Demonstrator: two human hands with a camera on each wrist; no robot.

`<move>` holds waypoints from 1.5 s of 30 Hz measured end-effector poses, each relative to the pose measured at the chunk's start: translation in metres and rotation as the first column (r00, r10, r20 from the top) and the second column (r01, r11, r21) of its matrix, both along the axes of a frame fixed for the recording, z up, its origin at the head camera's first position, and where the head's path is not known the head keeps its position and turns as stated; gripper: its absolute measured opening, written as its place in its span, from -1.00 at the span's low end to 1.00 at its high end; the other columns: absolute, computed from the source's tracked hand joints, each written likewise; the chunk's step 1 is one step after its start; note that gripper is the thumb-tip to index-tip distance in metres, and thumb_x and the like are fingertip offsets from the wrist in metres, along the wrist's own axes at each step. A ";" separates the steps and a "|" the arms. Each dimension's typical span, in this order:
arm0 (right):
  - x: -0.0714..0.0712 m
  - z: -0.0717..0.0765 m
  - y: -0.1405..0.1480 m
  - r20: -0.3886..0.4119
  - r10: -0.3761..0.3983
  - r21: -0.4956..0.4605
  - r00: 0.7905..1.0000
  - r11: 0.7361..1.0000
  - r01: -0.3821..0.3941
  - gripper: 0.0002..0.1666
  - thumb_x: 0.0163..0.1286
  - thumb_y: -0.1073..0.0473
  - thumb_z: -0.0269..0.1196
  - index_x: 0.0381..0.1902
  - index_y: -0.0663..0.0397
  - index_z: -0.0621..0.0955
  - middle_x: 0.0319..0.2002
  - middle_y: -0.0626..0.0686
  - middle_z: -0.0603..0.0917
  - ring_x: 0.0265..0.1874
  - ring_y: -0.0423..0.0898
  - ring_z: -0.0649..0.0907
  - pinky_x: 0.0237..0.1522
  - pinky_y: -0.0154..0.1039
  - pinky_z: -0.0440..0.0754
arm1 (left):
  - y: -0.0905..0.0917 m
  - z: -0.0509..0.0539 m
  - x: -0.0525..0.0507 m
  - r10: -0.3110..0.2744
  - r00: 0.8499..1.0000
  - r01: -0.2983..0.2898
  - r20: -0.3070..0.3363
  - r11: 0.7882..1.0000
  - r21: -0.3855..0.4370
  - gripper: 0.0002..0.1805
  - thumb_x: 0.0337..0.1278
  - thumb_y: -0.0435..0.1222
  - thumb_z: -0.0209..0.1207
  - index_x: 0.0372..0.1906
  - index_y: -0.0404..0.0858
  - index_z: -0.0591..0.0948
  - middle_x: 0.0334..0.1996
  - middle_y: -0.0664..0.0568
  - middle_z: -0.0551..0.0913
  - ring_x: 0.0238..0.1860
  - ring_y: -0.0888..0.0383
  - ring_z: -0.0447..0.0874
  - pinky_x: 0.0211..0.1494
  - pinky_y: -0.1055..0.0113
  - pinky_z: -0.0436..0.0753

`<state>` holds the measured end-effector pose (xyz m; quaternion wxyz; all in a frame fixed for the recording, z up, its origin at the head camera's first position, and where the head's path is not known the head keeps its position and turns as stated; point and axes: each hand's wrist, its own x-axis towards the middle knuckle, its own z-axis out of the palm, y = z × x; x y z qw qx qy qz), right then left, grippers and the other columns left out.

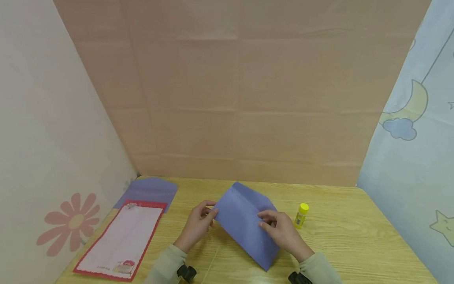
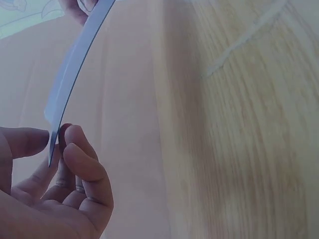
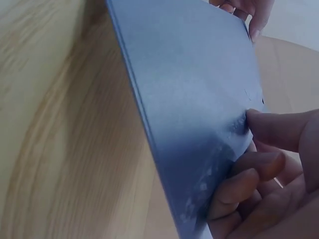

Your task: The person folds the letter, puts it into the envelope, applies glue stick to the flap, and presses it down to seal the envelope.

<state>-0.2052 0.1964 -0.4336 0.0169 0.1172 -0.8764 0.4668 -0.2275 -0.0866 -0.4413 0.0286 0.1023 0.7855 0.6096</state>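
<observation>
A purple paper envelope (image 1: 237, 223) is held tilted above the table, its pointed flap toward the upper right in the head view. My left hand (image 1: 197, 225) pinches its left edge between thumb and fingers. In the left wrist view the envelope (image 2: 79, 64) appears nearly edge-on and slightly bowed, with the left hand (image 2: 65, 184) at its lower end. My right hand (image 1: 283, 232) pinches the envelope's right side near the flap. The right wrist view shows the thumb of my right hand (image 3: 269, 184) against the envelope's broad face (image 3: 184, 74), other fingers curled at its edge.
A yellow glue stick (image 1: 301, 215) stands upright right of my right hand. At the left lies a red-bordered sheet of white paper (image 1: 122, 240), partly over another purple envelope (image 1: 150, 187). The wooden table (image 1: 354, 236) meets a brown paper-covered wall (image 1: 237, 98) behind.
</observation>
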 end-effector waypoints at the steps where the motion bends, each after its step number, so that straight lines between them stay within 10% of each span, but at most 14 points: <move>1: 0.000 0.000 0.000 -0.002 0.008 0.014 1.000 1.000 -0.008 -0.74 0.34 0.25 0.35 -0.02 0.14 0.72 -0.33 -0.06 0.72 -0.52 -0.25 0.49 -0.47 -0.35 0.47 | -0.001 0.001 0.000 0.007 1.000 -0.007 -0.004 1.000 -0.005 -0.66 0.46 -0.23 0.13 0.22 -0.21 0.55 -0.29 -0.12 0.65 -0.43 -0.02 0.58 -0.53 0.38 0.46; 18: 0.000 -0.006 -0.001 0.024 0.110 0.055 0.994 0.992 -0.111 -0.71 0.34 0.17 0.35 0.02 0.00 0.71 -0.27 0.01 0.68 -0.46 -0.22 0.54 -0.50 -0.31 0.50 | -0.012 -0.002 0.000 -0.076 0.996 0.081 0.049 0.990 -0.118 -0.75 0.37 -0.31 0.19 0.03 -0.38 0.57 -0.48 0.00 0.67 -0.46 0.04 0.58 -0.39 0.23 0.59; 23: 0.000 -0.007 0.000 0.032 0.071 0.070 0.997 0.995 -0.073 -0.71 0.32 0.17 0.37 0.00 -0.03 0.69 0.06 0.07 0.66 -0.13 -0.03 0.66 -0.30 -0.27 0.62 | -0.013 -0.007 0.001 -0.039 0.996 0.048 0.075 0.992 -0.118 -0.77 0.33 -0.39 0.19 -0.02 -0.45 0.53 -0.52 0.00 0.64 -0.52 0.05 0.58 -0.46 0.29 0.53; 31: 0.003 -0.013 0.001 -0.012 0.016 0.173 1.000 0.985 -0.014 -0.73 0.24 0.24 0.39 -0.07 0.01 0.71 0.00 0.06 0.69 -0.08 0.07 0.66 -0.09 0.01 0.63 | -0.016 -0.010 0.004 0.047 0.996 -0.032 0.081 0.984 -0.175 -0.70 0.25 -0.44 0.21 0.03 -0.51 0.52 -0.44 -0.05 0.69 -0.48 0.11 0.62 -0.42 0.28 0.60; 45: 0.001 -0.017 0.004 0.031 0.157 0.257 0.987 0.953 -0.159 -0.72 0.21 0.17 0.41 -0.11 0.13 0.71 -0.06 0.08 0.71 0.05 0.22 0.63 0.12 0.22 0.52 | -0.012 -0.019 0.004 -0.023 0.999 0.009 -0.028 0.909 -0.416 -0.70 0.04 -0.37 0.37 -0.12 -0.46 0.67 -0.18 -0.17 0.70 -0.13 -0.05 0.66 -0.02 0.03 0.64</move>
